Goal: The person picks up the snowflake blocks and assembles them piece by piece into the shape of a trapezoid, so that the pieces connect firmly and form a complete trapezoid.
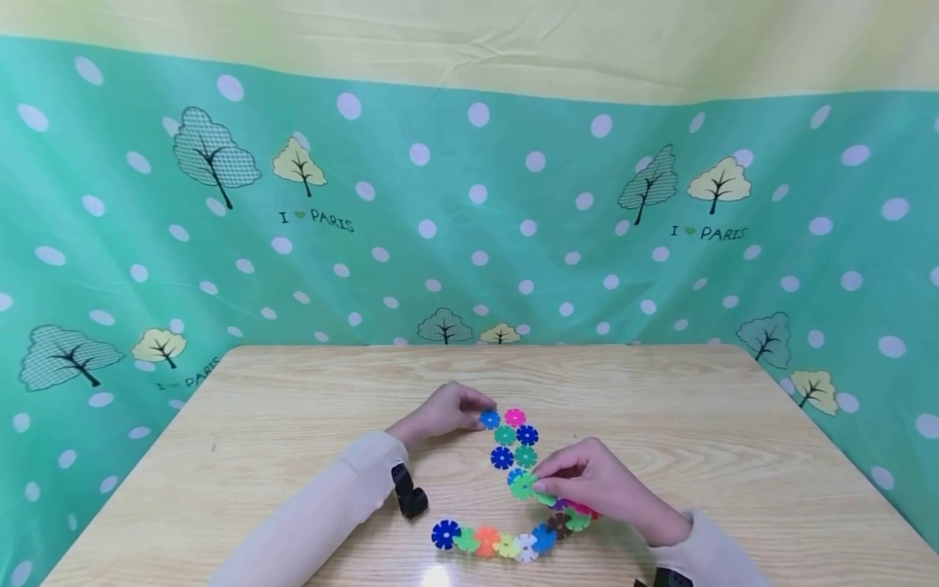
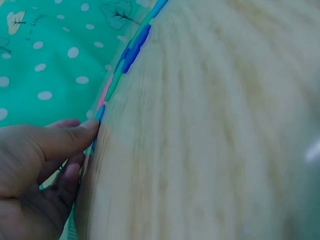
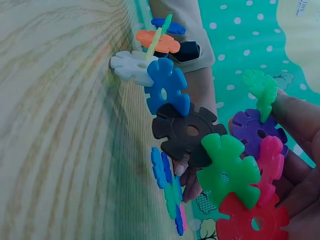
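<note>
My left hand (image 1: 447,409) pinches a light-blue flower-shaped interlocking disc (image 1: 490,420) at the far end of a small flat group. That group holds green discs, dark-blue discs (image 1: 502,458) and a pink disc (image 1: 515,417), joined in two short rows. In the left wrist view, the thumb (image 2: 75,140) presses on the disc's edge. My right hand (image 1: 597,479) grips a light-green disc (image 1: 524,487) between thumb and fingers. It belongs to a curved chain with purple, pink, red (image 3: 235,215), brown (image 3: 167,125), white and orange discs. Whether chain and group are joined is hidden.
A wooden table (image 1: 308,408) lies under both hands. Behind it hangs a green dotted curtain (image 1: 477,228) with printed trees. Black straps (image 1: 407,492) with small cameras sit on the wrists. The chain's dark-blue end disc (image 1: 446,535) lies toward the table's front.
</note>
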A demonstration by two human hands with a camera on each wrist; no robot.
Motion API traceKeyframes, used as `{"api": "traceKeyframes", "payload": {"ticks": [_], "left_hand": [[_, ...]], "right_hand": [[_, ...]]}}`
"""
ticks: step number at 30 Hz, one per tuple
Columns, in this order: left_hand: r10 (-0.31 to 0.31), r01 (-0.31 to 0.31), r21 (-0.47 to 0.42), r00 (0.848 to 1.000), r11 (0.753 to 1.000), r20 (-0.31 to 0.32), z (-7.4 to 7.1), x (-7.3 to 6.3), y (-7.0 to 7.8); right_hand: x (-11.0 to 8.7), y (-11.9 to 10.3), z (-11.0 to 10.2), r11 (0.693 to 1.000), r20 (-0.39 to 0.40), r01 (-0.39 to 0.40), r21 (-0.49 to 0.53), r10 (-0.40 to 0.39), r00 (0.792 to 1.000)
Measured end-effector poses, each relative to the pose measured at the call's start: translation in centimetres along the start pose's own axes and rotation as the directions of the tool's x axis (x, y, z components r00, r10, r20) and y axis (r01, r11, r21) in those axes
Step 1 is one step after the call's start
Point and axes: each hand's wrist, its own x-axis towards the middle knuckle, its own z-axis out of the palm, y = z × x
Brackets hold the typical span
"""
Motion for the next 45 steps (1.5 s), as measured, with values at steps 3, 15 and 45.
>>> {"api": "traceKeyframes", "payload": {"ticks": [3, 15, 45], "left_hand": [[0.032, -0.031, 0.065, 0.999, 0.997, -0.013, 0.1, 0.0, 0.3], [-0.054, 0.076, 0.152, 0.988, 0.985, -0.146, 0.2, -2.5, 1.2], [-0.121, 0.111, -0.254, 0.992, 0.961, -0.023, 1.2, -8.9, 7.0]], "right_hand": [[0.0, 0.1, 0.0, 1.000, -0.006, 0.018, 0.001, -0.018, 1.000], [-0.1, 0.1, 0.0, 0.999, -0.018, -0.044, -0.030, 0.043, 0.999], [0.0, -1.6, -1.0, 0.995, -0.013, -0.059, -0.086, 0.058, 0.998]]}}
